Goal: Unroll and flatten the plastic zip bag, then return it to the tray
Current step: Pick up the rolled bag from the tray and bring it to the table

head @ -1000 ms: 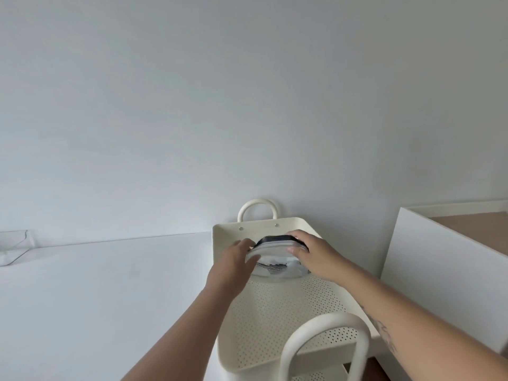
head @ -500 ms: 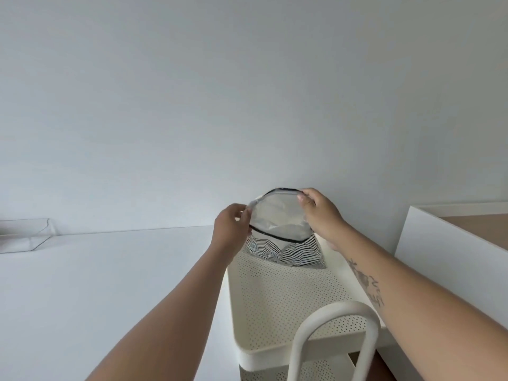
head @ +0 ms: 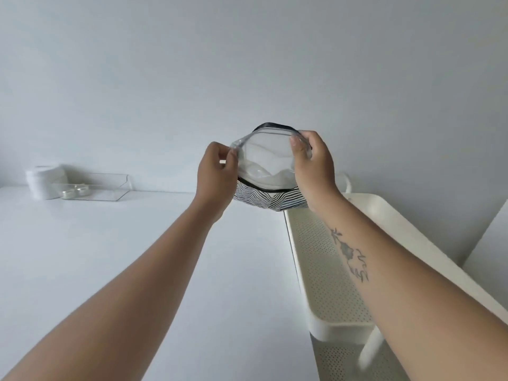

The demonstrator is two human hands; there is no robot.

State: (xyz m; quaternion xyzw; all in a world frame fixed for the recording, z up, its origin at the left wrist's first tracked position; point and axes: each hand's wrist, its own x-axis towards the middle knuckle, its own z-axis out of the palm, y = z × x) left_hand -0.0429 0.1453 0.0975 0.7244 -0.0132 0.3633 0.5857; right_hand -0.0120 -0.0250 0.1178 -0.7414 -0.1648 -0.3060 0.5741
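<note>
Holding the plastic zip bag (head: 264, 158) up in the air between both hands. The left hand (head: 217, 171) pinches the bag's left edge, thumb and fingers curled onto the plastic. The right hand (head: 313, 166) grips the right edge, thumb in front, the other fingers wrapped behind.

The bag is partly unrolled (not flat, creases show). Its clear upper panel bulges between the hands and a dark zip strip arcs over the top. The black-and-white wavy-striped lower part hangs folded just below the hands. Its lowest striped corner sits right at the far corner of the tray (head: 327, 284); whether they touch, cannot tell.

The cream perforated tray lies below and right of the right hand and runs under the right forearm, which carries a tattoo (head: 349, 251). A looped tray handle (head: 347, 181) shows just right of the right wrist.

The white table (head: 137, 257) lies under the left forearm. Well left of the left hand there is a clear container (head: 110, 185) holding small round items (head: 75, 191), with a white jar (head: 45, 181) beside it.
</note>
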